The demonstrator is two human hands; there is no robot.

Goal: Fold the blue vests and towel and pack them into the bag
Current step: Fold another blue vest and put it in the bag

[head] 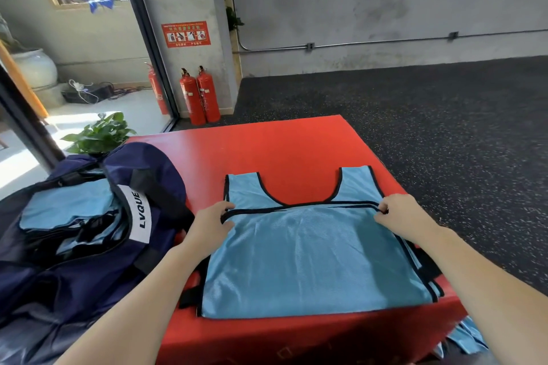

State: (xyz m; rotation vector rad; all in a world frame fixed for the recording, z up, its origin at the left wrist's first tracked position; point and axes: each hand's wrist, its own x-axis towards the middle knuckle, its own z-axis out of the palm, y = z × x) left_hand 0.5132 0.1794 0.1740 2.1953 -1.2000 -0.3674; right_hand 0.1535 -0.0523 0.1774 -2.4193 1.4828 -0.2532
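Folding the top vest (311, 252) on the red bench (281, 145), bottom hem being carried up toward the neckline. Left hand (212, 221) pinching the left end of that black-trimmed hem, right hand (398, 216) pinching the right end, fingers (382, 210) curled tight onto the binding on both sides. Best bet here: keeping both corners level, laying the hem square just below the neck scoop, then smoothing the slippery mesh flat from the middle outward so no air pocket is left. Watching the pile underneath too, with more blue edges peeking out at the right and near side, likely to slide if the top layer gets dragged. Sitting open at the left, touching the bench, the navy bag (74, 246), with a folded blue piece (65, 207) already lying inside. Hanging off the near right corner, more blue cloth (465, 338). Beyond the bench, dark speckled floor (415, 104) running to a grey concrete wall. Standing at the far left, two red fire extinguishers (200, 95) under a red sign, a leafy plant (100, 133) catching sun by the glass.
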